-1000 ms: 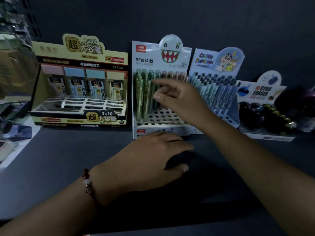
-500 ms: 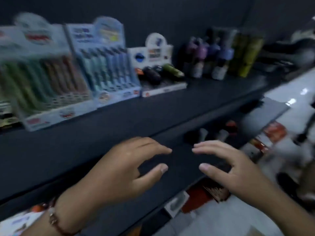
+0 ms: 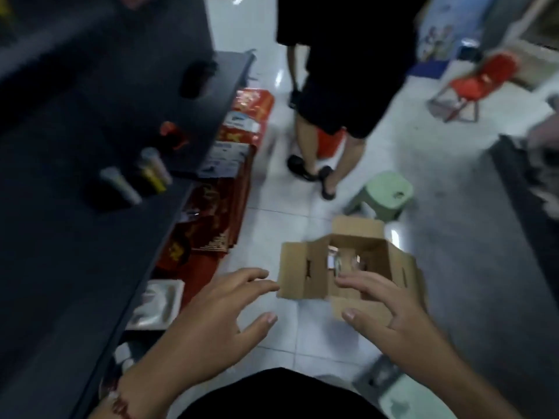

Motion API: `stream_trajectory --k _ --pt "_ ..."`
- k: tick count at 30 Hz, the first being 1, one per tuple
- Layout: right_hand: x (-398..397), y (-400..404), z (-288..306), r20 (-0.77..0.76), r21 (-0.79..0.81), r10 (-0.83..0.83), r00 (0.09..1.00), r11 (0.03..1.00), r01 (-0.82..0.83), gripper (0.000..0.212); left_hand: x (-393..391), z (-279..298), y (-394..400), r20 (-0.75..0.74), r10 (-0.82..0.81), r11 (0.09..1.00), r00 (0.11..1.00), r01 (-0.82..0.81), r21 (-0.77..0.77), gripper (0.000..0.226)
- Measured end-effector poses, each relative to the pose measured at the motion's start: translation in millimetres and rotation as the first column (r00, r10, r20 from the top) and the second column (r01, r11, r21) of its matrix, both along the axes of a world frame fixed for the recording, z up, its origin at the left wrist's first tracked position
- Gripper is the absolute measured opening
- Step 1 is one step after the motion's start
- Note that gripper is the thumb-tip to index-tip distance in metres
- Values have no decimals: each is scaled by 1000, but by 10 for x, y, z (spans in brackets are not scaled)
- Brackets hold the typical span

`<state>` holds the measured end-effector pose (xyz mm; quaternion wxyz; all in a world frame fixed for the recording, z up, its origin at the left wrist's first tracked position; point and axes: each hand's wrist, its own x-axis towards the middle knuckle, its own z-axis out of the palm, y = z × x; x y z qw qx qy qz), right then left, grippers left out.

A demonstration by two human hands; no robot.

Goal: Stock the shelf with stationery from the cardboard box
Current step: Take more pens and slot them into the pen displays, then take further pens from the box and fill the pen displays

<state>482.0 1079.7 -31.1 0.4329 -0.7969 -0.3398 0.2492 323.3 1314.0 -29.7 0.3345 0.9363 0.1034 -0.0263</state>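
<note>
The cardboard box (image 3: 348, 267) sits open on the white tiled floor (image 3: 302, 334), flaps spread out, with a few small blurred items at its bottom. The left hand (image 3: 211, 322) hovers just left of the box, fingers spread wide and relaxed, holding nothing; a red beaded bracelet (image 3: 121, 408) circles its wrist. The right hand (image 3: 393, 316) hangs over the box's near edge, fingers likewise loose and empty. Left of the box runs the dark shelf (image 3: 75, 237), with red packets (image 3: 211, 225) stacked below it. Beyond the box stands a green stool (image 3: 384, 195), and farther off a person's legs (image 3: 326, 152) and a red chair (image 3: 472, 83).
</note>
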Motion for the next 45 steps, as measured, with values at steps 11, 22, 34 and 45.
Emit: stream_trajectory --k 11,22,34,45 --pt "1010 -1096 -965 -185 -260 -526 830 841 474 45 2316 -619 -661 -249 -503 851 827 524 21 44" --pt "2904 -1047 -2443 -286 -489 -703 651 691 532 44 4721 -2255 -851 -501 -501 846 706 520 -115 40" --pt "4361 -1270 -6820 -476 -581 -771 424 637 506 31 6137 -6772 -1565 -732 -160 960 662 -70 -273 19" --pt "4564 -973 -9287 -433 -684 -801 414 591 427 37 6376 -9429 -2139 -627 281 944 726 -328 43 55"
